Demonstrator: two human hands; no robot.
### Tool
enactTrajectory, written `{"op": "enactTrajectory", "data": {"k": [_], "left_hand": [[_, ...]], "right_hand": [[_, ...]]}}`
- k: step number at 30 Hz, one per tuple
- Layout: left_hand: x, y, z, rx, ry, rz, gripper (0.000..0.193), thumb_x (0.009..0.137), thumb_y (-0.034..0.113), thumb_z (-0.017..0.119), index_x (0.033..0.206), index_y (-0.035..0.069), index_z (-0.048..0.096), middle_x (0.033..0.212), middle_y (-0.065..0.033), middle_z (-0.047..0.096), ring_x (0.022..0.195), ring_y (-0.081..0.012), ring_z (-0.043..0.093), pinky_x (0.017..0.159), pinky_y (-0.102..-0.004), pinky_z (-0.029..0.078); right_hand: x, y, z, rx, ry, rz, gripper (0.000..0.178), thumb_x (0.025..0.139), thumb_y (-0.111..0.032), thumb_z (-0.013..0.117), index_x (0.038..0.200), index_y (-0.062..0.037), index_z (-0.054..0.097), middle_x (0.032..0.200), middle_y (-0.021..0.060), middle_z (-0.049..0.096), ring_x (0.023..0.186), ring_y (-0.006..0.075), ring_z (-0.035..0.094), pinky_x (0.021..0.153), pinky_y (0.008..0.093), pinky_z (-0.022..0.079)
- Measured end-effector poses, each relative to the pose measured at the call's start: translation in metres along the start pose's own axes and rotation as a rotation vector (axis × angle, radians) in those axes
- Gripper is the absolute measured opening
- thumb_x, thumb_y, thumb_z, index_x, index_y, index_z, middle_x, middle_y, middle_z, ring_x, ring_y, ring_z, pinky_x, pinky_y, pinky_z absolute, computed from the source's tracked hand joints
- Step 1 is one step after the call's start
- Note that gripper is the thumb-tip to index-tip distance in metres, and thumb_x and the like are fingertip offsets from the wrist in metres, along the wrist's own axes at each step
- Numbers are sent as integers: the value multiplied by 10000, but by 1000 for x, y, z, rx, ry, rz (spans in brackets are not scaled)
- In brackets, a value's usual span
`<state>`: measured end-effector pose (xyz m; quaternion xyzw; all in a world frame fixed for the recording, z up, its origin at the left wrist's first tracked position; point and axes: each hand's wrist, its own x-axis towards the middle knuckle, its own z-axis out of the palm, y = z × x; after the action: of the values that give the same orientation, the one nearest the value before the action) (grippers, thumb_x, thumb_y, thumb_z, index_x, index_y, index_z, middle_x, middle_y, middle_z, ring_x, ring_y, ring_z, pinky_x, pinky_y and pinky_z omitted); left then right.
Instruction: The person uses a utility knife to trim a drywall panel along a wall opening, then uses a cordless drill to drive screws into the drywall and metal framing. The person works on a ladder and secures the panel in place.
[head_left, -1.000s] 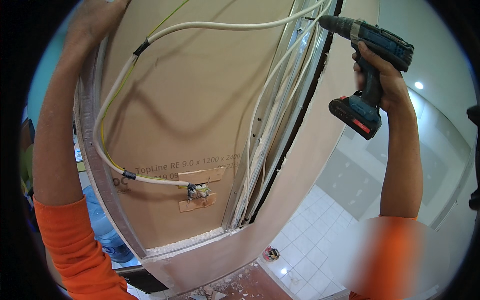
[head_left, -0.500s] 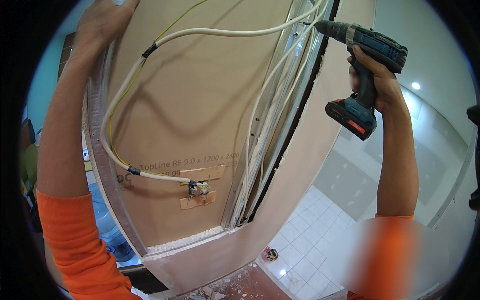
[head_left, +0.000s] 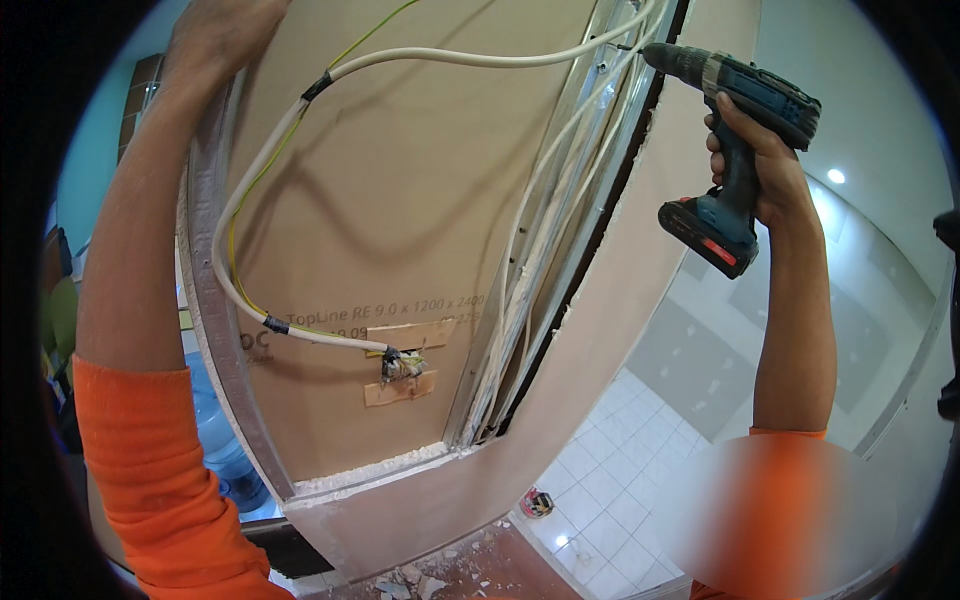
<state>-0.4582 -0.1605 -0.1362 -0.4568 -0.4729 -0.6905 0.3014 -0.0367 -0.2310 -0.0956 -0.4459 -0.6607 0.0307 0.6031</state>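
My right hand (head_left: 757,150) is wrapped round the grip of a dark blue cordless drill (head_left: 750,95) with a black and red battery at its base. The drill points left, its bit reaching the metal stud (head_left: 598,100) beside several white cables (head_left: 520,215). At the upper left, my left hand (head_left: 222,45) is raised by the metal edge (head_left: 212,150) of the wall opening, its fingers mostly cut off by the top of the picture. Between my arms, a thick white cable (head_left: 222,245) with a yellow-green wire curves down to a wall box (head_left: 402,366) set in brown board.
A pink plasterboard edge (head_left: 400,535) borders the opening below. Broken plaster (head_left: 425,582) lies on the reddish surface beneath. A small round container (head_left: 537,503) stands on the white tiled floor (head_left: 600,490). Blue water bottles (head_left: 225,440) are at the left, behind the wall.
The view has shifted slightly, so the wall and cable sit a little further right. The right hand keeps the drill at the same stud; my left hand stays raised.
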Motion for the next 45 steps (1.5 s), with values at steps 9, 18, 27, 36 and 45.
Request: {"op": "enactTrajectory", "data": {"k": [9, 18, 27, 36, 45], "left_hand": [[7, -5, 6, 58, 9, -1, 773, 892, 351, 682, 1534, 52, 369, 1276, -331, 623, 1214, -462, 604, 1077, -482, 479], [13, -5, 4, 85, -27, -103, 775, 887, 374, 683, 1541, 103, 369, 1281, -328, 619, 1202, -464, 611, 1058, -492, 492], [9, -26, 19, -25, 160, 160, 749, 856, 312, 702, 1494, 32, 428, 1338, -314, 597, 1265, -462, 568, 1113, -475, 440], [15, -26, 16, -57, 64, 92, 744, 857, 323, 710, 1486, 36, 432, 1281, -319, 625, 1223, -463, 594, 1073, -490, 465], [18, -30, 19, -36, 60, 84, 728, 858, 325, 711, 1455, 4, 446, 1174, -338, 657, 1139, -475, 631, 1027, -509, 488]], "right_hand": [[-27, -10, -6, -115, 38, -29, 426, 885, -388, 796, 1031, -4, 687, 741, 53, 664, 524, 104, 608, 501, 246, 508], [-31, -21, -3, -239, -48, 53, 403, 870, -380, 815, 1021, -27, 692, 748, 59, 657, 519, 100, 598, 492, 247, 499], [-30, -23, 22, -296, 19, -3, 420, 862, -418, 819, 1003, -44, 687, 756, 36, 637, 548, 96, 582, 530, 255, 490], [-31, -25, 39, -289, 67, 6, 406, 858, -410, 818, 1008, -56, 688, 749, 31, 630, 549, 101, 565, 533, 259, 480], [-30, -23, 38, -283, 57, 15, 406, 867, -409, 807, 1013, -51, 684, 744, 33, 630, 543, 99, 566, 519, 257, 474]]}}
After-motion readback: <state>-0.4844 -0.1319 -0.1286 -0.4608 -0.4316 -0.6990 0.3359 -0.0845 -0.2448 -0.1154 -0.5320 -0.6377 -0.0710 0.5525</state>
